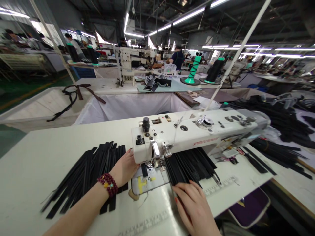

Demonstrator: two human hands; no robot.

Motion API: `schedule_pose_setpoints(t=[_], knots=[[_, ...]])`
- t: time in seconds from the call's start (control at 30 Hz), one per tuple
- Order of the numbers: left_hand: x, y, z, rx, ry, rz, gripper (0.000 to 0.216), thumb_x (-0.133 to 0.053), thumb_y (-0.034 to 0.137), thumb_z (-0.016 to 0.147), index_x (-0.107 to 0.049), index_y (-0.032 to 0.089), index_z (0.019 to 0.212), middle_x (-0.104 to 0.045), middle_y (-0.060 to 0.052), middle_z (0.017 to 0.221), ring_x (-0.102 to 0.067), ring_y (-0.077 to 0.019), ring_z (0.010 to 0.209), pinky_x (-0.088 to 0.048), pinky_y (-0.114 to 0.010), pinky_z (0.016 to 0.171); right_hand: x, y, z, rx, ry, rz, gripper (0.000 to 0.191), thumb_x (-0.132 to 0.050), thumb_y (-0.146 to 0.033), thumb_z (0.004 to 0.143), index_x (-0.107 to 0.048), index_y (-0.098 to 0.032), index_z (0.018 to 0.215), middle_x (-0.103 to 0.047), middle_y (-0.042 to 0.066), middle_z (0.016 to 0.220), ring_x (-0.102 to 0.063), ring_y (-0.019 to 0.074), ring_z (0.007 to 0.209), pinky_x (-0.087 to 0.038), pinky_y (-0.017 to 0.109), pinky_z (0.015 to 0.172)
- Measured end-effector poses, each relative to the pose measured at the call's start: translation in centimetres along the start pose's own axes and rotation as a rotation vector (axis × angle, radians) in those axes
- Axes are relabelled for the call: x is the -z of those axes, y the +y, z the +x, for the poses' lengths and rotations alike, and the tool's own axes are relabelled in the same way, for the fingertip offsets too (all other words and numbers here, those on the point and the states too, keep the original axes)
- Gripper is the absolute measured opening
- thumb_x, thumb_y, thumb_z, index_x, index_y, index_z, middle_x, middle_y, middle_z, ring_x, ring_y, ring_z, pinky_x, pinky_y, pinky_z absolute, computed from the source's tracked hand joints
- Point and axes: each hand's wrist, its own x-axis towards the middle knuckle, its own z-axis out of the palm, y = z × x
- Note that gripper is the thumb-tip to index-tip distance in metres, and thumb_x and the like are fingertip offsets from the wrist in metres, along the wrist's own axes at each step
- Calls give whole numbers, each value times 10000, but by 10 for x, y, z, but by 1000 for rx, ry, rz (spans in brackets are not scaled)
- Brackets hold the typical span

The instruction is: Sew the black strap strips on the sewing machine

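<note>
Our right hand (pixel 194 206) half-curled at near end of strips (pixel 189 165), hold unclear; likely kept close for easy picking. Our left hand (pixel 125 167) beside machine (pixel 179 133), fingertips hidden, we cannot tell grip; second pile (pixel 86 173) alongside.

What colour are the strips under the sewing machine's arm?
The strips are black, shown best in the head view.

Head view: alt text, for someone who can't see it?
A person's left hand reaches beside the head of a white sewing machine, next to fanned black strips; the right hand is at the near end of another bunch under the machine's arm. Another machine stands behind.
</note>
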Motion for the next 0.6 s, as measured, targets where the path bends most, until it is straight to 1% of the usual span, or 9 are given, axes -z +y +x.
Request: schedule_pose_setpoints(t=[0.07, 0.1, 0.2, 0.27, 0.3, 0.37, 0.47, 0.53, 0.6], knots=[[1, 1, -8, -26, -18, 1, 412, -421, 64, 927, -697, 242, 1175, -717, -60, 1216, -610, -263, 1208, -435, -456, 1121, 0, 2, -2, 19, -11, 10, 265, -438, -130, 972, -602, -195, 1170, -670, 49, 1055, -649, 179, 962, -362, 373, 1037], [1, 3, -15, -41, -37, 7, 414, -415, 74, 940, -683, 242, 1208, -707, -62, 1243, -603, -258, 1226, -430, -462, 1123, -1, 3, -3, 23, -13, 11, 269, -438, -130, 975, -599, -195, 1180, -669, 50, 1064, -647, 183, 972, -363, 378, 1038], [2, 5, -41, -56, -115, 56, 447, -420, 89, 945, -611, 225, 1326, -669, -80, 1328, -582, -262, 1267, -413, -522, 1121, -4, 5, -7, 7, -2, -13, 255, -433, -165, 1002, -601, -194, 1191, -664, 60, 1071, -644, 193, 977, -375, 389, 1029], [5, 4, -56, -16, -125, 86, 484, -394, 91, 947, -558, 212, 1385, -628, -93, 1389, -563, -258, 1297, -405, -545, 1119, -6, 7, -12, -16, 17, -59, 244, -438, -224, 1024, -606, -191, 1198, -660, 69, 1062, -643, 205, 969, -394, 397, 1001], [7, 3, -62, 17, -101, 93, 485, -369, 101, 959, -541, 200, 1401, -602, -104, 1420, -549, -256, 1315, -399, -554, 1120, -6, 9, -14, -30, 23, -86, 247, -444, -262, 1031, -607, -192, 1202, -657, 74, 1059, -642, 214, 968, -408, 398, 975], [15, 1, -69, 76, -7, 85, 465, -321, 138, 991, -536, 179, 1401, -567, -124, 1454, -536, -253, 1331, -378, -568, 1133, -5, 13, -20, -58, 25, -142, 274, -451, -336, 1040, -609, -192, 1211, -653, 83, 1055, -636, 230, 969, -430, 391, 914], [40, 5, -71, 111, 174, 1, 402, -352, 215, 1014, -594, 195, 1334, -617, -104, 1400, -581, -242, 1280, -341, -544, 1169, -2, 20, -27, -76, 18, -204, 336, -434, -422, 1047, -607, -181, 1206, -648, 87, 1044, -631, 236, 953, -430, 383, 865], [63, 18, -75, 127, 275, -113, 342, -414, 249, 1008, -626, 234, 1276, -673, -62, 1322, -618, -225, 1226, -384, -477, 1162, -1, 23, -30, -82, 5, -228, 369, -424, -460, 1048, -601, -176, 1206, -646, 84, 1036, -628, 234, 946, -419, 383, 866], [85, 38, -85, 175, 352, -245, 308, -423, 246, 1012, -635, 278, 1233, -699, -22, 1263, -648, -206, 1175, -488, -383, 1083, -1, 22, -32, -85, -6, -234, 370, -426, -465, 1049, -593, -178, 1212, -644, 80, 1038, -624, 230, 951, -411, 378, 870]])
